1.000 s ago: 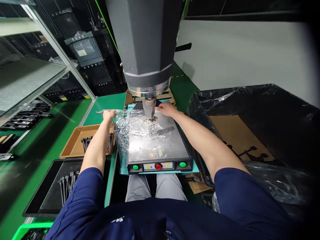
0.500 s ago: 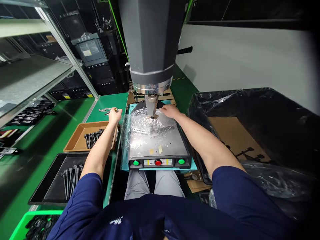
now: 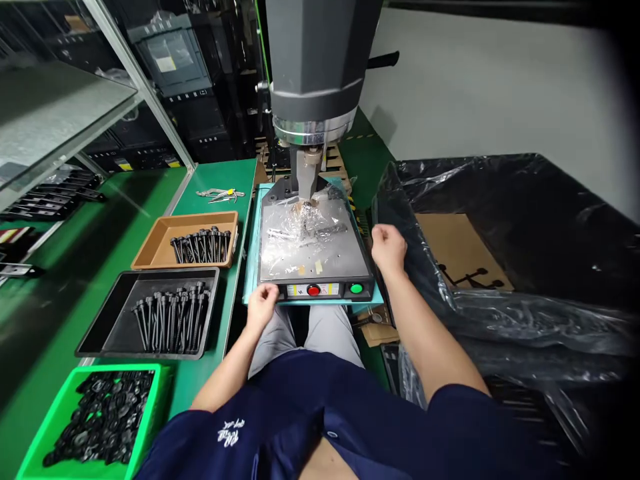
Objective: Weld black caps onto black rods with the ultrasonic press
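Observation:
My left hand (image 3: 263,308) is at the left end of the press's front panel (image 3: 295,291), fingers curled together over the spot of the left green button, which it hides. My right hand (image 3: 389,248) is a loose fist in the air just right of the press plate (image 3: 325,263); nothing shows in it. Crumpled clear film (image 3: 287,230) covers part of the plate. A dark, thin part (image 3: 330,230) lies under the film, below the metal press tool (image 3: 307,175). A red button (image 3: 313,291) and a green button (image 3: 356,289) show on the panel.
At left stand a brown tray (image 3: 150,248) and a black tray (image 3: 107,327) of black stemmed parts, and a green bin (image 3: 50,427) of small black pieces. Pliers (image 3: 220,194) lie behind them. A box lined with black plastic (image 3: 400,183) stands at right.
My left hand has come back from near the pliers to the front panel. My right hand has left the press tool and moved right and towards me. The view has tipped down.

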Demonstrator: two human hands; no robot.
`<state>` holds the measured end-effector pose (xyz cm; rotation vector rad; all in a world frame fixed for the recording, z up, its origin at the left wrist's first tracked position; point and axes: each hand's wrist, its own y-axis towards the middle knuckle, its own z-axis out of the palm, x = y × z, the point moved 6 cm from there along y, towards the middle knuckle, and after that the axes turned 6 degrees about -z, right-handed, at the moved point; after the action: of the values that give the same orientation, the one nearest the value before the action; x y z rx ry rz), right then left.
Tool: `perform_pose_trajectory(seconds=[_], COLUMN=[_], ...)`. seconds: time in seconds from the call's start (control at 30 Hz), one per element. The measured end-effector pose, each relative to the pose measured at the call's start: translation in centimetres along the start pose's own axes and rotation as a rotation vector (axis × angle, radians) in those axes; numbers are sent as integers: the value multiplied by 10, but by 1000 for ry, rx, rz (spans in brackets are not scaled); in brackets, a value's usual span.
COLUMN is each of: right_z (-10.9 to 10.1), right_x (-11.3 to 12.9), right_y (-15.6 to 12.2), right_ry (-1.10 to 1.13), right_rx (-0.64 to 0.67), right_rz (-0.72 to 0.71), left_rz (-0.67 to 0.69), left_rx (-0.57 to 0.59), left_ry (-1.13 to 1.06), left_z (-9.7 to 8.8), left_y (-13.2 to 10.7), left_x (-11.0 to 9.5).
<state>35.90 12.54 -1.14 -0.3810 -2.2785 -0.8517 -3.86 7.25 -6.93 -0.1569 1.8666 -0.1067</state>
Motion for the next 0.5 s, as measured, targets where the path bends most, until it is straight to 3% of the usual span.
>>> perform_pose_trajectory(seconds=[0.1,0.2,0.3,0.5], right_z=[8,15,18,25], right_x=[-32,-49,-57,-79], right_y=[-71,-127,-161,-178], right_ry=[-9,-57,-74,-11], right_rx=[113,202,249,286], right_rz=[148,212,200,228], left_rz=[-147,-256,-287,-307], left_rx=[151,9,-108,-87], left_ry=[22,6,-18,-149], left_z=[23,12,1,11], left_y=[-23,-26,-17,10], left_x=[55,86,93,86])
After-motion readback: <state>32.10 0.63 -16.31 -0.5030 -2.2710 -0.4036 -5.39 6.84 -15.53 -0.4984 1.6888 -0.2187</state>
